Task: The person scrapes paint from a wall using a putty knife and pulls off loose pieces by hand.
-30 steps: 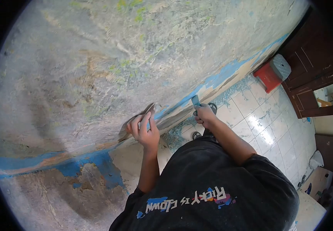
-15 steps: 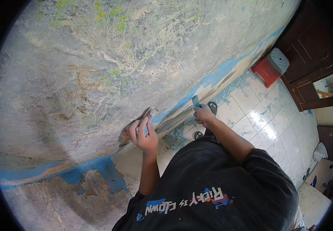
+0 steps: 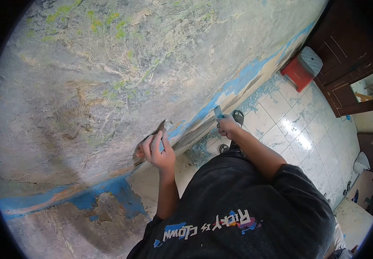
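Note:
My right hand [image 3: 228, 125] is closed around a scraper with a light-blue blade [image 3: 218, 112]. The blade points toward the wall, overlapping the edge of a blue paint strip [image 3: 238, 83] in this view. Up against the bare grey wall [image 3: 121, 108], my left hand [image 3: 158, 154] has its fingers bent, with a thin greyish piece with a pale tip [image 3: 168, 124] at the fingertips. I cannot tell what that piece is. Blue paint shows just beside these fingers, and a dark shadow lies along the hand's wall side.
Blue paint flakes [image 3: 198, 154] litter the tiled floor [image 3: 277, 103] around my sandalled feet [image 3: 238, 116]. A red stool with a grey top [image 3: 310, 60] stands by dark wooden furniture [image 3: 339, 52]. Lower left, another surface carries peeling blue paint [image 3: 128, 196].
The view has shifted slightly, so the wall and stool sit a little higher and further left. Both hands keep nearly the same positions, and the scraper stays in my right hand.

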A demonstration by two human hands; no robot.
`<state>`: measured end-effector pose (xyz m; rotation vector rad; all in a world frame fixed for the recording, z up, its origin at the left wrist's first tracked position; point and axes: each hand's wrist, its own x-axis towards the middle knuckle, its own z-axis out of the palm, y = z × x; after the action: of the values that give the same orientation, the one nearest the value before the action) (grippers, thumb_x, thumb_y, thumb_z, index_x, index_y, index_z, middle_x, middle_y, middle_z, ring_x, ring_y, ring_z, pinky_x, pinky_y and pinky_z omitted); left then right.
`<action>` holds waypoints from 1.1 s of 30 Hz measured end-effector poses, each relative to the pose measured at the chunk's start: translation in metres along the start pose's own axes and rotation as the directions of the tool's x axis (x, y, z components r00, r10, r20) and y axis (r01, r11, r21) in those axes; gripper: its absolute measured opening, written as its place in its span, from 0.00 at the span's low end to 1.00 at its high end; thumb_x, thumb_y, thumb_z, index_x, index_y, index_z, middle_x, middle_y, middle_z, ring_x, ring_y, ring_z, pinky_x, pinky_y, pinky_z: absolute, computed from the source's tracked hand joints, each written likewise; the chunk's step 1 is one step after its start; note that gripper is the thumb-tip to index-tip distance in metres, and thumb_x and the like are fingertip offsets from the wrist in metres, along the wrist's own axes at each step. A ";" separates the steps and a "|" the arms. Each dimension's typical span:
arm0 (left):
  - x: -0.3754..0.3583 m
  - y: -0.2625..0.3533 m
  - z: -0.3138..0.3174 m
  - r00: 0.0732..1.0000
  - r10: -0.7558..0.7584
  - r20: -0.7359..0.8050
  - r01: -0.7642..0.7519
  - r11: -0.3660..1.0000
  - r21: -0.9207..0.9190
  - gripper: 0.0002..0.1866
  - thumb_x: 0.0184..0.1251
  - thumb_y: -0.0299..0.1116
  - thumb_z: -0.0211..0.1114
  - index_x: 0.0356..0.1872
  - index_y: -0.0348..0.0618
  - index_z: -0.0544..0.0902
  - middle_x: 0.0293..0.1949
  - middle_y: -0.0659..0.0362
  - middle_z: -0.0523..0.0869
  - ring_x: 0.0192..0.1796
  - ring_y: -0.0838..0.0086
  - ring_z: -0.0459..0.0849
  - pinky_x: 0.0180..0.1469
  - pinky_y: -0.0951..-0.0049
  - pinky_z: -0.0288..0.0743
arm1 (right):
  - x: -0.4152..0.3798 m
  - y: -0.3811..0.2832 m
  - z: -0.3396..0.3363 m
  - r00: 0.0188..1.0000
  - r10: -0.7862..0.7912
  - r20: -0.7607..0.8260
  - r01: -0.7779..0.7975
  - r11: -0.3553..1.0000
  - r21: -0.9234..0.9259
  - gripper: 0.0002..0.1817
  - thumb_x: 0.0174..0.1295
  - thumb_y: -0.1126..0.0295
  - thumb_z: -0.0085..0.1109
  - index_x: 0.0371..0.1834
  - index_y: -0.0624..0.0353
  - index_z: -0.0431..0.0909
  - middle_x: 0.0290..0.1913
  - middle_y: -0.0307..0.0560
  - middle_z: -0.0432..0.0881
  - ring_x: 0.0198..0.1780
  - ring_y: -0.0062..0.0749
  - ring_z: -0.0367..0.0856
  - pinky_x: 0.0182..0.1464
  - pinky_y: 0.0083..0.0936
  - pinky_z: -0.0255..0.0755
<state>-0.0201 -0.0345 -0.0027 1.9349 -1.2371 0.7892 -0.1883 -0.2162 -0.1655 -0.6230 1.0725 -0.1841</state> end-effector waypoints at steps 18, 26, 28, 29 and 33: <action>0.002 0.001 -0.001 0.999 0.027 0.028 -0.028 0.998 0.052 0.11 0.58 0.26 0.77 0.43 0.48 0.89 0.44 0.61 0.85 0.48 0.63 0.82 0.58 0.59 0.62 | -0.011 0.002 0.010 0.991 -0.101 -0.091 0.085 0.983 -0.165 0.09 0.74 0.68 0.55 0.51 0.57 0.68 0.28 0.39 0.70 0.20 0.24 0.68 0.16 0.25 0.54; 0.000 0.000 0.002 0.999 0.016 0.034 -0.018 0.998 0.056 0.12 0.59 0.27 0.77 0.44 0.49 0.89 0.44 0.63 0.85 0.49 0.65 0.82 0.59 0.59 0.60 | -0.003 0.008 0.006 0.994 -0.088 -0.067 0.080 0.990 -0.117 0.09 0.74 0.69 0.55 0.50 0.58 0.68 0.28 0.39 0.69 0.19 0.23 0.66 0.16 0.25 0.54; 0.001 0.001 0.001 0.999 0.032 0.024 -0.033 0.997 0.071 0.12 0.59 0.27 0.77 0.44 0.50 0.89 0.44 0.64 0.85 0.48 0.64 0.81 0.58 0.58 0.60 | 0.011 0.007 0.000 0.994 -0.057 -0.096 0.046 0.993 -0.113 0.09 0.74 0.69 0.55 0.50 0.58 0.68 0.28 0.40 0.69 0.18 0.23 0.65 0.16 0.24 0.54; 0.001 -0.002 0.002 0.999 0.049 0.014 -0.050 0.996 0.069 0.11 0.59 0.27 0.77 0.43 0.51 0.89 0.43 0.64 0.85 0.46 0.64 0.81 0.57 0.58 0.61 | 0.016 0.009 0.000 0.996 -0.066 -0.068 0.060 0.995 -0.078 0.09 0.74 0.69 0.55 0.50 0.59 0.67 0.28 0.40 0.69 0.18 0.24 0.66 0.16 0.25 0.54; 0.001 -0.001 -0.001 0.999 0.041 0.027 -0.042 0.997 0.069 0.11 0.60 0.28 0.77 0.43 0.52 0.90 0.42 0.64 0.85 0.45 0.63 0.81 0.57 0.58 0.61 | -0.008 0.004 0.012 0.997 -0.069 -0.039 0.068 0.997 -0.020 0.05 0.71 0.72 0.53 0.44 0.57 0.68 0.26 0.41 0.68 0.18 0.26 0.67 0.16 0.27 0.54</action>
<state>-0.0184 -0.0340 -0.0014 1.9864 -1.2841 0.8418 -0.1827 -0.2047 -0.1575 -0.6760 1.0931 -0.2466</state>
